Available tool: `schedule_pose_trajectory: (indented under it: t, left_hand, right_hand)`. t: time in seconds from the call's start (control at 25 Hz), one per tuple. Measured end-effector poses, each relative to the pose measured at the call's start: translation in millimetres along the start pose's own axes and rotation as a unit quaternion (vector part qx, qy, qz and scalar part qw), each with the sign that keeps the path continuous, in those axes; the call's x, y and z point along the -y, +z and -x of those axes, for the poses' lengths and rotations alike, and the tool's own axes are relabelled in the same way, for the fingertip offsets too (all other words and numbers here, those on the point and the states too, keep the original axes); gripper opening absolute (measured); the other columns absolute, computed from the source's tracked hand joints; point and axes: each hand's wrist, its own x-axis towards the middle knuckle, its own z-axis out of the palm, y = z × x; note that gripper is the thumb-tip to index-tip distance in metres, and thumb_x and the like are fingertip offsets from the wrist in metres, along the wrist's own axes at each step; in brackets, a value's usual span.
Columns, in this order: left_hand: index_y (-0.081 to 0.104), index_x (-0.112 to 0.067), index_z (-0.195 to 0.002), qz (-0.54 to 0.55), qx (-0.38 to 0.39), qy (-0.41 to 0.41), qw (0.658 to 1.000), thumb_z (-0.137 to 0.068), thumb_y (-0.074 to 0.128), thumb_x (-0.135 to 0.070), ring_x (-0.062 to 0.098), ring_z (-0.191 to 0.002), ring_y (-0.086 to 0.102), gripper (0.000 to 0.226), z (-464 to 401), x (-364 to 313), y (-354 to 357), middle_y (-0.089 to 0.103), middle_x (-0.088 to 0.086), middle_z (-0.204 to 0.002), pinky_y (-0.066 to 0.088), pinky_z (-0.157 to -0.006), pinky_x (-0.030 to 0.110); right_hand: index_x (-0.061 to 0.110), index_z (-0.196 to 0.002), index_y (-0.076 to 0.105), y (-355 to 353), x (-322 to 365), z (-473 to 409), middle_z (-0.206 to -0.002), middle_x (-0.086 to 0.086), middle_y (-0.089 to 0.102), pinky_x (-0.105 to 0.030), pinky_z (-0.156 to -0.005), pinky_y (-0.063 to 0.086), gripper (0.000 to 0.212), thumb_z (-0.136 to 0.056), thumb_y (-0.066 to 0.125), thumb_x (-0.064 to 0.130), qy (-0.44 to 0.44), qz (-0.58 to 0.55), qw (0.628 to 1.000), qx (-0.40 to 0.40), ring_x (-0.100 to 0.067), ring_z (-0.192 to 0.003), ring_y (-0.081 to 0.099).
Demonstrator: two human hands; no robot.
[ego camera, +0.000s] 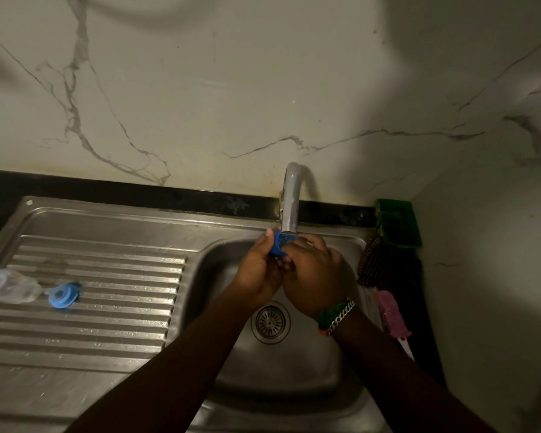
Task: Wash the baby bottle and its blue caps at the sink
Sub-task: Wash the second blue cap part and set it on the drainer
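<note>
Both my hands are together over the sink basin (310, 367), right under the tap spout (289, 201). My left hand (258, 270) grips a blue cap (278, 244) between thumb and fingers. My right hand (317, 276) curls around the cap's other side, and its fingers hide part of it. On the ribbed drainboard (107, 326) at the left lies the clear baby bottle (8, 285) on its side. A second blue cap (63, 295) rests just to the right of the bottle.
A green sponge holder (398, 223) sits at the back right corner. A dark bristle brush (375, 264) and a pink-handled tool (391, 317) lie along the sink's right rim. The drain strainer (270, 321) is in the basin floor. A marble wall rises behind.
</note>
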Motion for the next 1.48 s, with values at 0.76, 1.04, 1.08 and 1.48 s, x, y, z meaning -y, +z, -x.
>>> schedule_pose_trajectory:
  t: [0.76,1.04,1.08,1.48]
  left_hand:
    - [0.055,-0.006,-0.14,0.003,0.0,-0.001,1.0,-0.104,0.045,-0.047,0.033,-0.119,0.064,0.056,0.0,-5.8,-5.7,0.065,0.021,-0.133,0.048,-0.108,0.047]
    - [0.053,-0.004,-0.14,-0.062,0.004,0.089,0.994,-0.093,0.061,-0.01,0.031,-0.12,0.067,0.048,0.2,8.4,-15.1,0.064,0.021,-0.134,0.059,-0.094,0.035]
    - [0.053,-0.005,-0.14,-0.078,0.003,0.109,0.991,-0.089,0.064,-0.01,0.029,-0.118,0.068,0.052,-0.9,5.9,-17.3,0.066,0.019,-0.132,0.059,-0.093,0.035]
    - [0.058,0.002,-0.133,-0.226,0.044,0.186,0.955,-0.081,0.075,-0.013,0.028,-0.11,0.07,0.057,-0.2,-1.3,-26.6,0.072,0.016,-0.119,0.058,-0.093,0.039]
  right_hand:
    - [0.033,-0.134,0.054,10.9,2.9,3.7,-0.147,0.01,0.05,-0.046,-0.114,0.02,0.039,-0.098,0.041,0.037,-0.03,0.081,0.996,-0.033,-0.021,-0.147,0.026]
    - [0.003,-0.101,0.069,30.2,2.1,-20.6,-0.092,-0.014,0.068,-0.021,-0.066,0.051,0.018,-0.1,0.053,0.011,0.275,-0.546,0.791,-0.009,-0.014,-0.074,0.06]
    - [0.007,-0.097,0.069,30.4,1.9,-22.3,-0.08,-0.006,0.065,-0.021,-0.056,0.046,0.02,-0.1,0.052,0.016,0.297,-0.568,0.767,-0.007,-0.01,-0.066,0.056]
    - [0.015,-0.086,0.07,26.7,13.8,-31.5,-0.047,0.005,0.059,-0.018,-0.036,0.037,0.024,-0.093,0.066,0.037,0.335,-0.594,0.731,-0.027,-0.002,-0.034,0.049]
